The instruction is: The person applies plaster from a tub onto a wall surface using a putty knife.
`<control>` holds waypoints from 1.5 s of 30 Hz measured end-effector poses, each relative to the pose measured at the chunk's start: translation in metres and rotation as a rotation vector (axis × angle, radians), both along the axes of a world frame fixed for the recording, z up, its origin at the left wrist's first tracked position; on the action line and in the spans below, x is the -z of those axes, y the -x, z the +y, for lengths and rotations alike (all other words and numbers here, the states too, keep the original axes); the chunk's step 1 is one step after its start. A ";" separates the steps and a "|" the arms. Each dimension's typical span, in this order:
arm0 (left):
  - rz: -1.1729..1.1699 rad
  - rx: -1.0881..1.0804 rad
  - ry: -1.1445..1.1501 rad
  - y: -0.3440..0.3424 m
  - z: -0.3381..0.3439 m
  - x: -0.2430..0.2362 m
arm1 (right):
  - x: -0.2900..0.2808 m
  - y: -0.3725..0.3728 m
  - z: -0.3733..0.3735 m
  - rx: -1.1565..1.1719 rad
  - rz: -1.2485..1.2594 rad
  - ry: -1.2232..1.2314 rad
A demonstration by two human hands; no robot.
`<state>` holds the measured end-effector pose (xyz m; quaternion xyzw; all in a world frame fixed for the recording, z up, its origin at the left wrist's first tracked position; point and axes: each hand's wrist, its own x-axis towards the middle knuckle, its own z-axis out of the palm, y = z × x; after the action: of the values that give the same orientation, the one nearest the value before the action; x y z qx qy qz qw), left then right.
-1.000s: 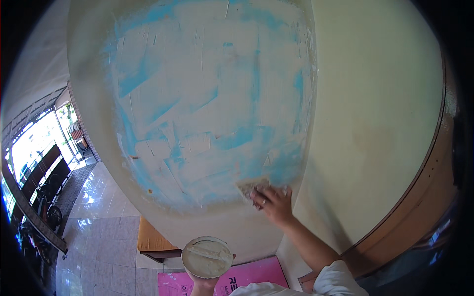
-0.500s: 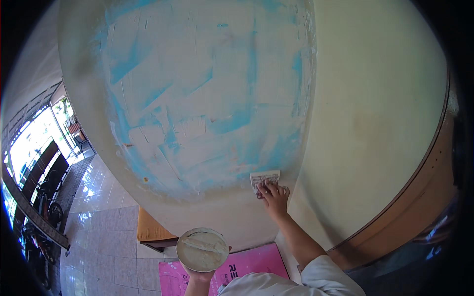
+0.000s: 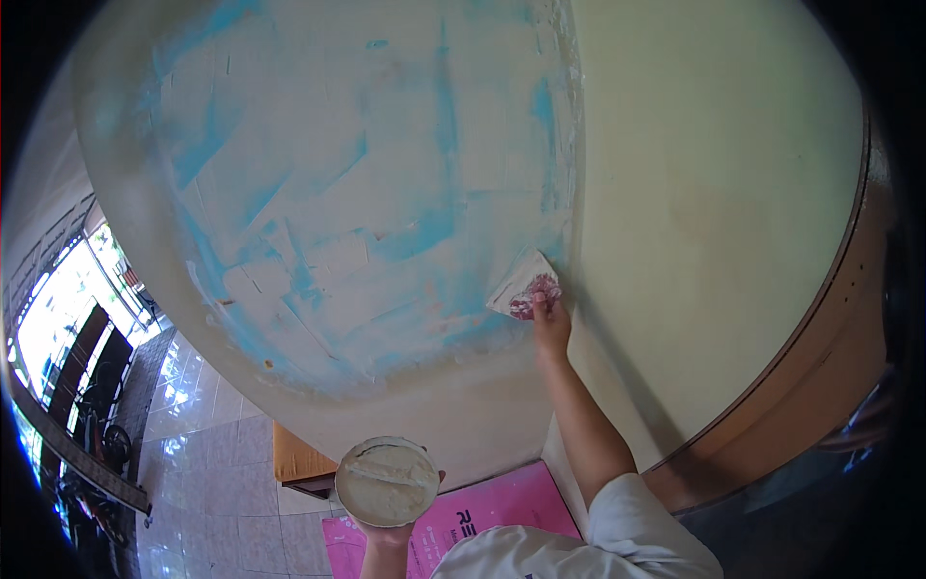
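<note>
The fingers of the right hand [image 3: 552, 326] are pinched round a white-smeared putty spreader [image 3: 522, 288], just off the middle of the view toward 3 o'clock; its broad edge faces about 10 o'clock, and whether that edge meets the wall at this instant I cannot tell. A firm, even pinch should serve best, with the blade laid at a low angle so that both corners bear alike and neither scores a ridge. The fingers of the left hand [image 3: 384, 540] are grasping a round bowl [image 3: 340, 487] from beneath, at 7 o'clock from the spreader; kept level and close under the work, it would make reloading short and catch drips. The paste [image 3: 394, 490] inside looks thick, so small loads seem wise. From the spreader toward 10 o'clock spreads the patch of filler [image 3: 313, 207], with blue streaks [image 3: 424, 237] showing through; long overlapping strokes across these, feathered thin at the margins, would cover more evenly than short dabs. Toward 3 o'clock stands the pale green adjoining wall [image 3: 719, 251], so strokes near the corner call for a lighter hand to avoid smearing it.
</note>
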<state>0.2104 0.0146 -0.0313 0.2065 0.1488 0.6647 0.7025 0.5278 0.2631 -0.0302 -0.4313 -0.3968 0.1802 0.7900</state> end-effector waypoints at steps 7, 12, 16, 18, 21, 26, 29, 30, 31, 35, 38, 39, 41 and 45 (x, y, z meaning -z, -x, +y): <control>0.232 -0.022 -0.108 0.005 0.003 -0.003 | 0.088 0.011 0.008 0.161 -0.100 0.402; 0.114 -0.017 -0.073 0.003 0.005 -0.005 | 0.134 0.000 -0.048 -0.259 0.276 0.437; -0.227 0.084 0.023 -0.001 0.007 -0.005 | 0.107 -0.010 -0.091 -0.474 0.384 0.516; -0.449 0.159 0.056 0.000 0.009 -0.007 | 0.081 -0.006 -0.099 -0.587 0.430 0.452; -0.353 0.100 0.123 -0.002 0.011 -0.010 | 0.020 0.016 -0.107 -0.757 0.339 0.318; -0.031 -0.067 0.067 -0.006 0.020 -0.012 | -0.051 0.058 -0.127 -1.071 -0.089 0.289; -0.096 0.007 0.036 -0.013 0.023 -0.036 | -0.070 0.081 -0.141 -1.070 -0.131 0.227; -0.097 -0.008 0.043 -0.008 0.024 -0.029 | -0.074 0.087 -0.143 -1.059 -0.160 0.186; -0.263 0.023 0.050 -0.003 0.029 -0.023 | -0.076 0.091 -0.143 -1.070 -0.158 0.191; -0.372 0.005 0.073 0.010 0.031 -0.017 | -0.079 0.097 -0.145 -0.913 -0.543 0.216; -0.394 0.036 0.045 0.027 0.028 -0.009 | -0.081 0.114 -0.153 -0.895 -0.565 0.243; -0.396 0.037 0.046 0.033 0.026 -0.009 | -0.082 0.123 -0.156 -0.874 -0.530 0.233; -0.438 0.099 0.043 0.044 0.022 -0.012 | -0.088 0.144 -0.163 -0.912 -0.537 0.248; -0.483 0.105 0.049 0.059 0.009 -0.034 | -0.091 0.179 -0.174 -0.943 -0.534 0.277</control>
<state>0.1510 0.0231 0.0026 0.0320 -0.0185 0.6536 0.7559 0.3491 0.0894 0.0613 -0.3376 -0.7056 0.4491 0.4318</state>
